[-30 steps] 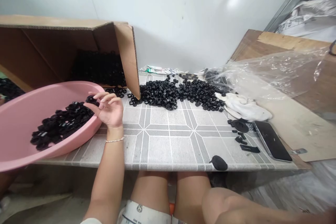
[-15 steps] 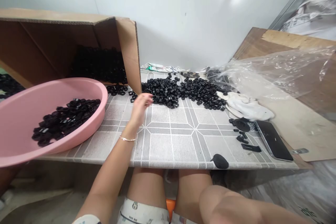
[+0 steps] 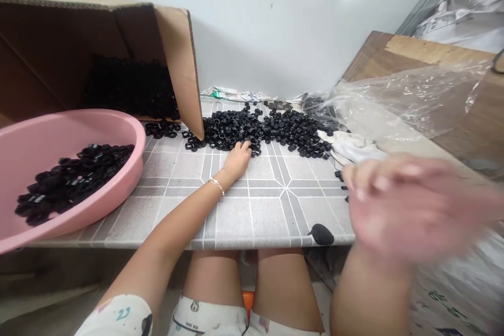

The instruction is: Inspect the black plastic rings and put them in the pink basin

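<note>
My left hand [image 3: 237, 161] reaches to the front edge of a pile of small black ring-shaped parts [image 3: 232, 128] on the table. Its fingers are slightly apart and touch the parts; I see nothing held between them. Close to the camera on the right, my right hand [image 3: 409, 210] is raised above the table, palm toward me and smeared by motion. Whether it holds anything is unclear. More black parts [image 3: 79, 173] lie in a pink basin [image 3: 132, 163] at the left.
Behind the basin, a cardboard box [image 3: 179, 58] on its side holds more black parts. A white cloth [image 3: 350, 147] and clear plastic film [image 3: 394, 100] lie at the right. A round black piece [image 3: 322, 234] sits by the table's front edge [image 3: 252, 241].
My left hand has moved right, from beside the box flap to the pile's front edge. My right hand has risen from low at the right into view. The camera view has shifted slightly.
</note>
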`<state>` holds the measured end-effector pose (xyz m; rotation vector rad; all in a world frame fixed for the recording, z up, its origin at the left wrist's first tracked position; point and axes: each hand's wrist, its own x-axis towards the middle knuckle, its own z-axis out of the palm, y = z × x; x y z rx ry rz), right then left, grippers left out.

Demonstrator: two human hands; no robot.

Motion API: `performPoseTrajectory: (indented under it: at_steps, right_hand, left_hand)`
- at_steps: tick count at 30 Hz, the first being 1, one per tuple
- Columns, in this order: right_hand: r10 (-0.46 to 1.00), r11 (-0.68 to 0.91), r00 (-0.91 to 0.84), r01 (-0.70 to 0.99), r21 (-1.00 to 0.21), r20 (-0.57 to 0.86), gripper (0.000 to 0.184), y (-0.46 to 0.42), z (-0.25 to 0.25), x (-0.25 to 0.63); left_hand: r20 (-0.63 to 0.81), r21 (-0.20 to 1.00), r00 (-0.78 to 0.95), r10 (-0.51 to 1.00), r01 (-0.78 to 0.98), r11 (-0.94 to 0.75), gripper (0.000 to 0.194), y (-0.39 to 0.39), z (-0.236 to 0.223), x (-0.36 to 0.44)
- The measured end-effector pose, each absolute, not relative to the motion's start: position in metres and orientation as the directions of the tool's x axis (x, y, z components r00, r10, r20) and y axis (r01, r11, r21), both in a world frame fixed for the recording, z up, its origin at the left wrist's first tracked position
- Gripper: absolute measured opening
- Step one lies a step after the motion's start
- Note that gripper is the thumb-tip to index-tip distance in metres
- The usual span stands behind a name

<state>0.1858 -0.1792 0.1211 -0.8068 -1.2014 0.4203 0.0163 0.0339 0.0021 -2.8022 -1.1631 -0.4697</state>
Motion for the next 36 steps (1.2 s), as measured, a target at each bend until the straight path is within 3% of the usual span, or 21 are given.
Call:
performPoseTrajectory:
  at_steps: [3,5,7,10,13,15,17,20,22,24,26,28,36]
  right_hand:
    - [0.763,0.475,0.441,0.113,-0.873,0.472,0.023,-0.112,0.082,0.217]
    - [0.811,0.23,0.449,0.345,-0.91,0.375,0.021,-0.066,0.044,0.242]
    - [0.858,0.06,0.362,0.636,-0.77,0.366,0.017,-0.032,0.01,0.261]
    - [0.929,0.036,0.115,0.917,-0.396,0.351,0.028,-0.004,-0.017,0.275]
    - [0.956,0.034,0.002,0.992,-0.119,0.293,0.032,0.008,-0.019,0.28]
    - [0.962,0.022,-0.004,0.998,-0.065,0.272,0.029,0.014,-0.014,0.282]
    - [0.96,0.021,0.016,0.992,-0.128,0.28,0.024,0.019,-0.007,0.28]
    - [0.93,0.042,0.137,0.881,-0.472,0.34,0.023,0.018,0.006,0.256]
    - [0.915,0.103,0.252,0.608,-0.787,0.315,0.032,0.011,0.014,0.225]
    - [0.952,0.181,0.205,0.222,-0.958,0.227,0.033,0.002,0.019,0.188]
    - [0.968,0.211,0.146,-0.033,-0.977,0.204,0.027,-0.007,0.02,0.155]
    - [0.971,0.213,0.137,-0.136,-0.968,0.194,0.023,-0.014,0.017,0.131]
    - [0.979,0.191,0.072,0.003,-0.982,0.191,0.03,-0.028,-0.003,0.126]
  left_hand:
    - [0.326,0.013,0.663,0.674,0.709,-0.705,0.026,0.036,0.002,0.014]
    - [0.351,0.044,0.642,0.682,0.716,-0.697,0.023,0.032,0.003,0.01]
    - [0.379,0.123,0.613,0.693,0.709,-0.694,0.018,0.024,0.004,0.004]
    - [0.424,0.311,0.556,0.715,0.652,-0.692,0.01,0.008,0.004,-0.007]
    - [0.389,0.617,0.514,0.764,0.471,-0.631,0.005,-0.009,0.003,-0.013]
    - [0.266,0.859,0.509,0.819,0.262,-0.441,0.011,-0.02,0.003,-0.013]
    - [0.111,0.988,0.504,0.856,0.04,-0.151,0.021,-0.027,0.003,-0.01]
    - [-0.035,0.957,0.485,0.874,-0.235,0.168,0.04,-0.028,0.004,-0.009]
    - [-0.071,0.896,0.477,0.876,-0.355,0.266,0.047,-0.024,0.004,-0.011]
    - [-0.087,0.857,0.468,0.879,-0.414,0.305,0.044,-0.018,0.004,-0.014]
    - [-0.086,0.841,0.45,0.889,-0.446,0.307,0.038,-0.013,0.003,-0.018]
    - [-0.087,0.834,0.422,0.903,-0.464,0.298,0.035,-0.01,0.003,-0.02]
    - [-0.024,0.937,0.313,0.949,-0.325,0.131,0.039,-0.008,0.004,-0.023]
